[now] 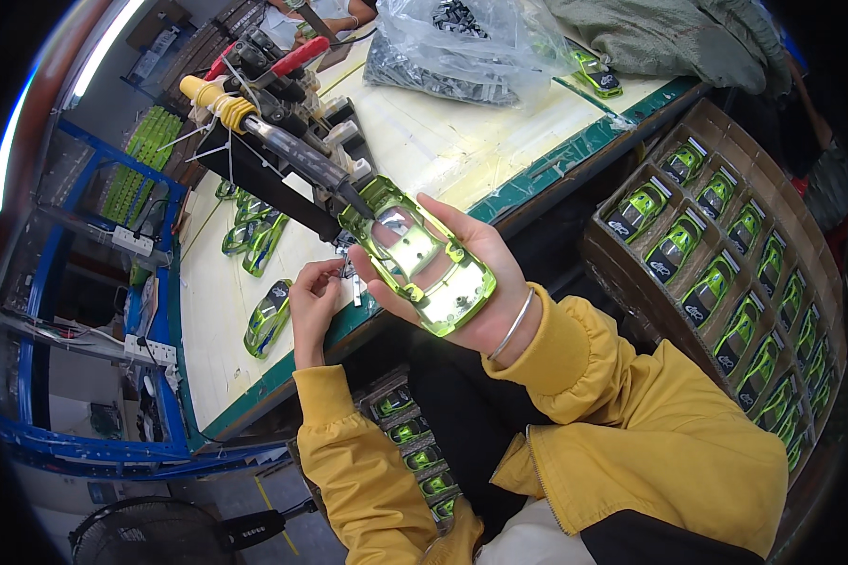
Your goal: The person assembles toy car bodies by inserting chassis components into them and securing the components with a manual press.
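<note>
My right hand (502, 273) holds a shiny green toy car body shell (454, 299), its hollow inside turned up. The shell's far end is at the tip of a mounted heating iron (301, 155) with a yellow handle; whether they touch I cannot tell. Beside it, at the table edge, my left hand (315, 299) has thumb and fingers pinched together near small dark and silvery pieces (350, 271). Whatever lies between those fingertips is hidden. A green toy car shell (269, 318) rests on the table left of that hand, with several more shells (254, 231) behind it.
On the right stands a brown partitioned box (622, 268) of green toy cars; another such tray (410, 410) sits below the table. A clear bag (462, 61) of dark parts lies on the table (528, 141). Red-handled clamps (297, 58) stand by the iron. A fan (151, 532) is lower left.
</note>
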`<state>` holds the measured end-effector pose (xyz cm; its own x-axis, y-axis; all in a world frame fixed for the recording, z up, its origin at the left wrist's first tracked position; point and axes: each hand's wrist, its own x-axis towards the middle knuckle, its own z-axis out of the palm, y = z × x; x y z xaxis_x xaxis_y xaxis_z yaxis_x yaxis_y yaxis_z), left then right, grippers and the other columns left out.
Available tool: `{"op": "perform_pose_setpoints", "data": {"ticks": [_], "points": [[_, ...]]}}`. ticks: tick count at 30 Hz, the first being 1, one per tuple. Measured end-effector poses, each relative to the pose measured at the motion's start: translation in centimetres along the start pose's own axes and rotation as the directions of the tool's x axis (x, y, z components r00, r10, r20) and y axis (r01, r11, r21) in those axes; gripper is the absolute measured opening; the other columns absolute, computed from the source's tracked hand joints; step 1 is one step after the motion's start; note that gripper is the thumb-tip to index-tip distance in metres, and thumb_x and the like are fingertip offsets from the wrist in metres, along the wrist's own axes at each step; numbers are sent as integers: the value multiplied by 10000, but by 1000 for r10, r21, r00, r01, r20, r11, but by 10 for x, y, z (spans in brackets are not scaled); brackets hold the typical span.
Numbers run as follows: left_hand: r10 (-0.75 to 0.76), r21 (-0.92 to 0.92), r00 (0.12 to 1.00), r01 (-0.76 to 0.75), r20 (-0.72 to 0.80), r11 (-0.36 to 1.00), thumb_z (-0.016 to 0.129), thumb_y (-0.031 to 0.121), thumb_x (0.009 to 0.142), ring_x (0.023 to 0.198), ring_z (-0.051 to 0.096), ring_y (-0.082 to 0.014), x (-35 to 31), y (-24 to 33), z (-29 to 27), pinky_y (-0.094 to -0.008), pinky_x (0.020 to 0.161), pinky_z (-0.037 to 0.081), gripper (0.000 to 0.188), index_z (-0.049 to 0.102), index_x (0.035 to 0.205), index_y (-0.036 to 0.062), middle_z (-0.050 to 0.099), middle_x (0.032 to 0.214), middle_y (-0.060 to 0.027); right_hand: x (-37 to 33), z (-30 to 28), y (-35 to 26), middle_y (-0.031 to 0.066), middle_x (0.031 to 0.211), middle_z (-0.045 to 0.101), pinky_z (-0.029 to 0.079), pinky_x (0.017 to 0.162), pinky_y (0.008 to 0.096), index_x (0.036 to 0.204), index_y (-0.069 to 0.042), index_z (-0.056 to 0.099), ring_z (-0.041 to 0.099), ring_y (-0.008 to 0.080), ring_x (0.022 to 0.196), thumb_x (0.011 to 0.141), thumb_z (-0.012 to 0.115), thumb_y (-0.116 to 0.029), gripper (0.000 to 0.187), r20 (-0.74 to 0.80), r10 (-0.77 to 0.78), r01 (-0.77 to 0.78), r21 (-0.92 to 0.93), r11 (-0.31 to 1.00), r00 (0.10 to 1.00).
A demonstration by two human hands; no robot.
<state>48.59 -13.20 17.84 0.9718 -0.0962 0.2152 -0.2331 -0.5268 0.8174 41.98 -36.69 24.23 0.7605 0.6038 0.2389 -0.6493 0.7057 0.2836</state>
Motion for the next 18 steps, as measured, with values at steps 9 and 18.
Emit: {"op": "perform_pose_setpoints", "data": {"ticks": [9, 18], "points": [[0, 40, 1000, 0, 12, 999, 529, 2, 730, 665, 439, -64, 1, 3, -2, -186, 623, 367, 202, 617, 911, 16, 518, 780, -7, 3, -2, -2, 164, 1012, 495, 495, 758, 453, 1061, -27, 458, 503, 295, 983, 893, 352, -300, 337, -50, -2, 1, -36, 999, 999], [25, 101, 998, -18, -62, 995, 579, 49, 751, 633, 475, -80, -2, 10, 2, -197, 583, 392, 147, 624, 886, 10, 557, 795, -32, 5, -6, 2, 174, 1006, 509, 487, 771, 455, 1044, -18, 479, 504, 300, 986, 892, 350, -299, 344, -63, 64, -64, 6, 998, 996]]}}
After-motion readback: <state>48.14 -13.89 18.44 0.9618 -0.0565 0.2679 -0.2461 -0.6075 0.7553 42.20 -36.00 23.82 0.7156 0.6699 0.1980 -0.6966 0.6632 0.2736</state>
